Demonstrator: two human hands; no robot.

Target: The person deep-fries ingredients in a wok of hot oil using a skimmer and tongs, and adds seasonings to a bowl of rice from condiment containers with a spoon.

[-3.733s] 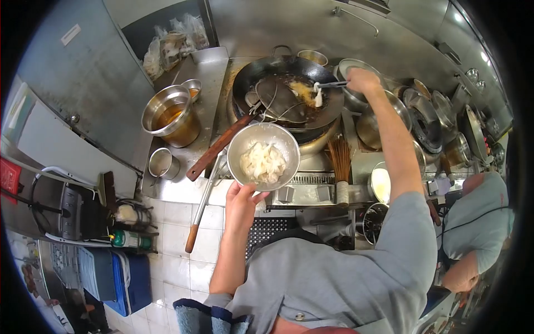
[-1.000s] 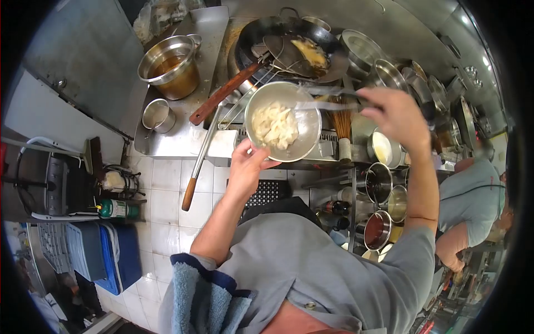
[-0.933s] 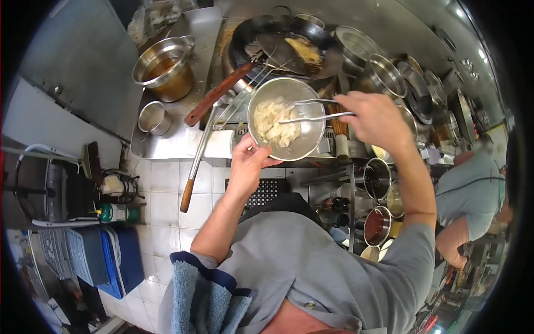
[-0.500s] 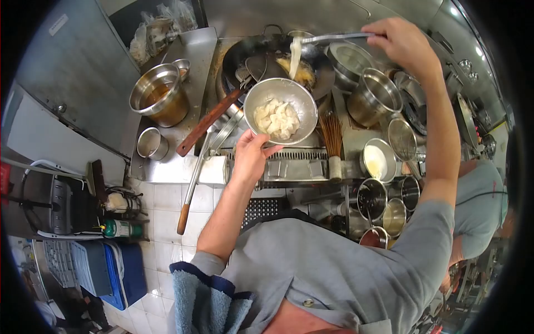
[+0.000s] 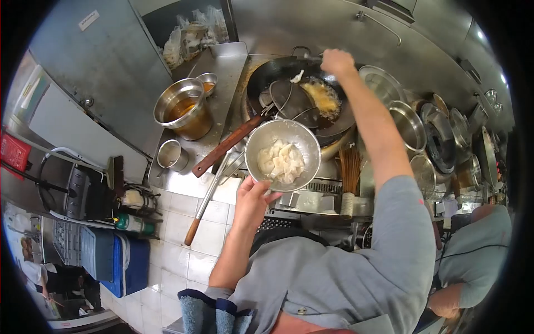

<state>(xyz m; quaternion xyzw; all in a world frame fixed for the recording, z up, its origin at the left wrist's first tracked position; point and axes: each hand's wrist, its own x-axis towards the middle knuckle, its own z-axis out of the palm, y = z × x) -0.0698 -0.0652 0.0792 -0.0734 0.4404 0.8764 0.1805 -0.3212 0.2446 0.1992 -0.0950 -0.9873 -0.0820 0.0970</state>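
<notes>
My left hand (image 5: 251,201) grips the near rim of a metal bowl (image 5: 307,138) in front of the wok. Inside the bowl are pale, batter-coated pieces (image 5: 282,161). Over the back right of the black wok (image 5: 258,78), my right hand (image 5: 337,61) is closed round metal tongs, now mostly hidden by the hand. A white coated piece (image 5: 297,77) is near the wok's far side, left of the hand; whether the tongs touch it I cannot tell. Golden food (image 5: 322,99) bubbles in oil. A mesh strainer (image 5: 295,104) rests in the wok, its wooden handle (image 5: 229,147) pointing toward me.
Left of the wok stand a metal pot of brown liquid (image 5: 192,114) and a small metal cup (image 5: 172,156). A long-handled tool (image 5: 207,200) leans over the counter edge. Right of it is a bamboo brush (image 5: 349,172). Another person (image 5: 473,253) stands at far right.
My right hand has moved down and left over the wok with the tongs. The hanging white piece is now lower, at the wok. The view has shifted; the bowl remains in my left hand.
</notes>
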